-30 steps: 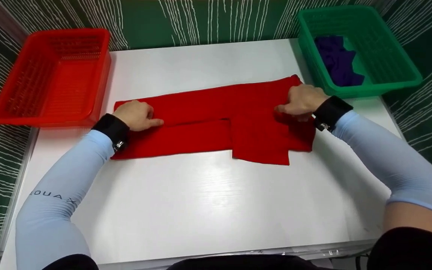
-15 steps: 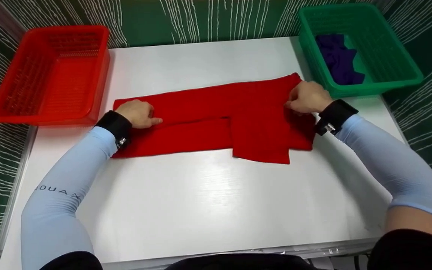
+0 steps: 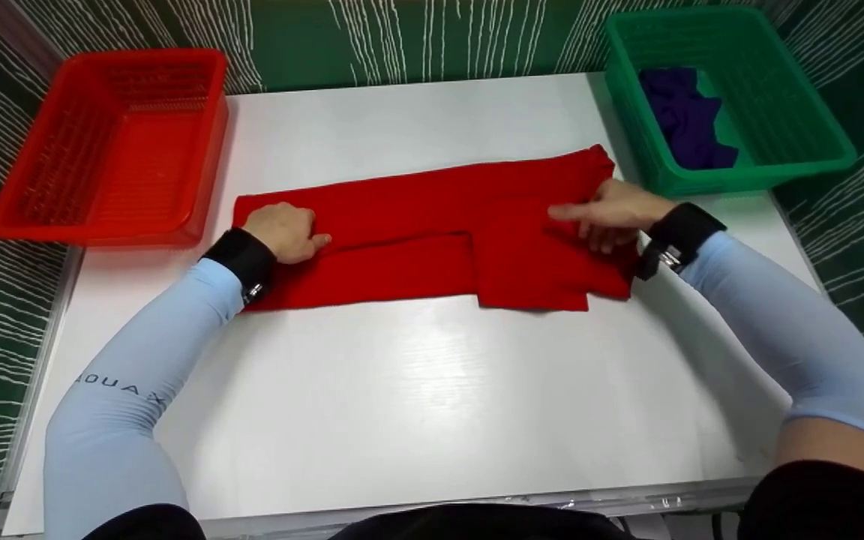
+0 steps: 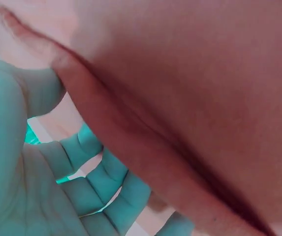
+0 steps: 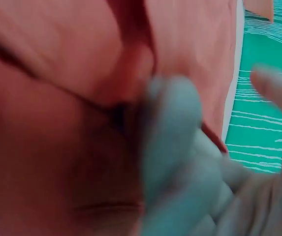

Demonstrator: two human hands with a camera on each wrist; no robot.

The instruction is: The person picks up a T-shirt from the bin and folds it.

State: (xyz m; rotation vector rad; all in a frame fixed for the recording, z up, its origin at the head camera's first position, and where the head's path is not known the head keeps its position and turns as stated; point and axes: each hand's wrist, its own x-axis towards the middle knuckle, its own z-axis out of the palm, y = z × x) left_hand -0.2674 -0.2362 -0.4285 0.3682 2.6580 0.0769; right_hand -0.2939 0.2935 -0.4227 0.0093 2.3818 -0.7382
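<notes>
So the long, folded red cloth [image 3: 402, 202] lies sideways across the shiny white table [image 3: 439, 405], its left end near the red plastic basket [image 3: 205, 191]. The bare left hand [image 3: 282, 232] rests on that end, fingers bent; the tips hide behind a ridge of fabric, so I can't tell if it's actually gripping. The bare right hand [image 3: 619, 211] is at the other end, one finger stuck out straight, the rest loosely bent, nothing visibly pinched. Looks like a straightening-the-fold step to me; next move probably calls for flattening that squarish red flap [image 3: 531, 262].
</notes>
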